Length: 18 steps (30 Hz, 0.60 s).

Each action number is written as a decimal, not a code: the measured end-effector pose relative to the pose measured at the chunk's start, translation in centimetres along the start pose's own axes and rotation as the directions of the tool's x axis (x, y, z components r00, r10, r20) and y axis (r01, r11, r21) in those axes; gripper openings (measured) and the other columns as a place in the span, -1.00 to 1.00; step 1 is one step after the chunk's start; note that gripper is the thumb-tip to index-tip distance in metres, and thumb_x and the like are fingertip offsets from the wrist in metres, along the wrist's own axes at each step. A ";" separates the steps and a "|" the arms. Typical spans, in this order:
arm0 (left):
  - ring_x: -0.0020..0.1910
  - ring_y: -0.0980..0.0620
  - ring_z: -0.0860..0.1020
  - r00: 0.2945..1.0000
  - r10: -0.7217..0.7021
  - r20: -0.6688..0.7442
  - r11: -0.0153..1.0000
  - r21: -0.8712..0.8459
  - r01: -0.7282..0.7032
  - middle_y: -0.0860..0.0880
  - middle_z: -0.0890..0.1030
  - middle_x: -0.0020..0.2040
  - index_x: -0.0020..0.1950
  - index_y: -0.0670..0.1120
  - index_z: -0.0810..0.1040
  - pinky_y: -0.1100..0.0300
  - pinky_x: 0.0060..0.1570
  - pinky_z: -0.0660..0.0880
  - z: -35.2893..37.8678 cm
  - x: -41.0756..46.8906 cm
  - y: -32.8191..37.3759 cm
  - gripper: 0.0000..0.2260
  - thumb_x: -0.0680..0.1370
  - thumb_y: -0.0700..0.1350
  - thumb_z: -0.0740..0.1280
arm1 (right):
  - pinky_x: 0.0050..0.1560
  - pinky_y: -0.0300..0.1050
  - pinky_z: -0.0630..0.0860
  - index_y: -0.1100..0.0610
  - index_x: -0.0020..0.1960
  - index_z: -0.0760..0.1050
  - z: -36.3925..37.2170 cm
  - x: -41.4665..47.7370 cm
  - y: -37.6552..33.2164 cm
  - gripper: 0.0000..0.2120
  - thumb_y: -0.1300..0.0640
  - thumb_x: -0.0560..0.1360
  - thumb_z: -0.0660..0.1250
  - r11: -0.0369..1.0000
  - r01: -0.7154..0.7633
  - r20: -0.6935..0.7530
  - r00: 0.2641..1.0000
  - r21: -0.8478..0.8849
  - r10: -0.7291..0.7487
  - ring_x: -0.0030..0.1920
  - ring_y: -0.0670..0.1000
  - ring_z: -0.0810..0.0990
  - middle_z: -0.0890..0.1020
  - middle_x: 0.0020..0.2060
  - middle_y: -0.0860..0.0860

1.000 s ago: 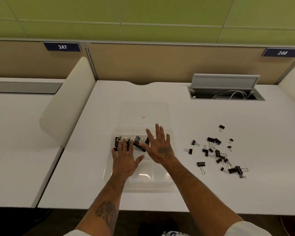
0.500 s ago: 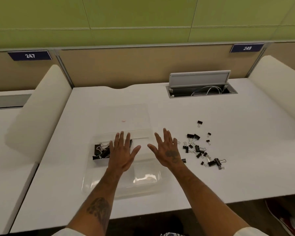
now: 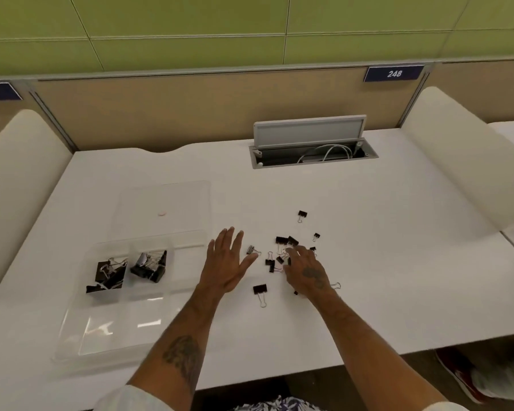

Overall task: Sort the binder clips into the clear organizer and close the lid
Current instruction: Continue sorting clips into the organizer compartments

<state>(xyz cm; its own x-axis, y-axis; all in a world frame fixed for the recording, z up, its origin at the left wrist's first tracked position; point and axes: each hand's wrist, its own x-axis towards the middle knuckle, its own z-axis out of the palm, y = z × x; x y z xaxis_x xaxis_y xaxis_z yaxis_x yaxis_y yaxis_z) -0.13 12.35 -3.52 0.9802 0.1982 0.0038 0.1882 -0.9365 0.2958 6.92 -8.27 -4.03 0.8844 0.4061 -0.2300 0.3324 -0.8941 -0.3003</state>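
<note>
Organizer (image 3: 125, 330): clear, divided, open.
Lid (image 3: 172, 203): lies flat at its 12 o'clock.
Sorted clips (image 3: 109, 275): black, in two far-left compartments.
Loose clips (image 3: 282, 241): scattered at organizer's 3 o'clock.

One white desk (image 3: 383, 262) holds one clear organizer (image 3: 72, 345) with one lid (image 3: 172, 197). Two of its compartments hold binder clips: a left heap (image 3: 107, 275) and a right heap (image 3: 149, 266), both too tangled to count. About a dozen loose clips (image 3: 260, 289) lie scattered beside two hands, the left hand (image 3: 224, 262) and the right hand (image 3: 307, 271), which hides some of them. Also shown: one cable hatch (image 3: 309, 134), two number plates (image 3: 393, 73), two side screens (image 3: 457, 149) and one red shoe (image 3: 454, 372).
</note>
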 end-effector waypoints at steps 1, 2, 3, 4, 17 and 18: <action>0.57 -0.04 -0.03 1.000 -0.001 0.019 1.000 -0.007 0.001 -0.08 0.07 0.58 0.57 -0.03 0.09 -0.07 0.52 0.01 0.4 0.2 0.6 -0.24 0.50 0.41 -0.17 | 0.37 0.02 0.32 0.07 0.48 0.25 -0.1 0.2 0.5 -0.53 0.06 0.58 0.17 1.000 0.008 0.024 1.000 0.004 -0.008 0.45 0.08 0.24 0.29 0.47 0.04; 0.57 -0.04 -0.03 0.999 0.000 0.034 1.000 -0.009 0.001 -0.08 0.07 0.58 0.57 -0.03 0.10 -0.06 0.51 0.02 0.7 0.4 1.1 -0.25 0.51 0.40 -0.15 | 0.35 0.02 0.34 0.07 0.46 0.29 -0.1 0.4 0.7 -0.54 0.08 0.57 0.20 1.000 0.017 0.042 0.999 0.002 -0.017 0.43 0.08 0.27 0.34 0.44 0.03; 0.56 -0.04 -0.01 0.999 0.004 0.044 1.000 -0.003 -0.004 -0.07 0.08 0.58 0.56 -0.02 0.11 -0.07 0.51 0.03 1.1 0.5 1.6 -0.25 0.51 0.40 -0.16 | 0.32 0.02 0.37 0.07 0.44 0.33 0.0 0.5 0.9 -0.55 0.10 0.55 0.21 1.000 0.028 0.053 0.998 -0.004 -0.028 0.39 0.08 0.32 0.39 0.41 0.03; 0.56 -0.04 0.01 0.999 0.015 0.051 1.000 0.008 -0.015 -0.07 0.09 0.58 0.56 -0.02 0.12 -0.07 0.51 0.04 1.3 0.6 1.9 -0.23 0.50 0.41 -0.19 | 0.28 0.02 0.40 0.07 0.42 0.35 0.0 0.5 0.9 -0.57 0.13 0.55 0.20 0.999 0.038 0.053 0.998 -0.013 -0.037 0.35 0.09 0.36 0.43 0.37 0.03; 0.47 -0.03 0.24 0.973 0.081 0.217 0.996 -0.047 -0.072 -0.06 0.28 0.51 0.53 -0.06 0.21 0.03 0.40 0.26 1.4 5.5 5.3 -0.51 0.64 0.06 0.17 | 0.11 -0.16 0.44 0.08 0.35 0.46 -1.3 2.4 2.8 -0.64 -0.01 0.61 0.19 0.922 -0.052 -0.116 0.988 0.384 0.104 0.14 0.10 0.54 0.41 0.23 0.08; 0.47 -0.03 0.25 0.969 0.079 0.236 0.996 -0.050 -0.069 -0.05 0.28 0.51 0.53 -0.05 0.20 0.02 0.38 0.28 1.5 5.8 5.5 -0.51 0.64 0.06 0.17 | 0.08 -0.18 0.43 0.08 0.30 0.50 -1.6 2.6 2.9 -0.67 -0.02 0.62 0.17 0.889 -0.080 -0.124 0.981 0.451 0.151 0.10 0.10 0.54 0.39 0.23 0.07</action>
<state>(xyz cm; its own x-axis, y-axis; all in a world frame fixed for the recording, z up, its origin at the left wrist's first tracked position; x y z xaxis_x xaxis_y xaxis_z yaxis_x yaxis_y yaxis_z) 6.64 7.92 -3.32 0.9790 0.0497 -0.1979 0.1165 -0.9324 0.3421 10.66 -10.11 -4.01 0.9582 0.2397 -0.1560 0.0772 -0.7419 -0.6661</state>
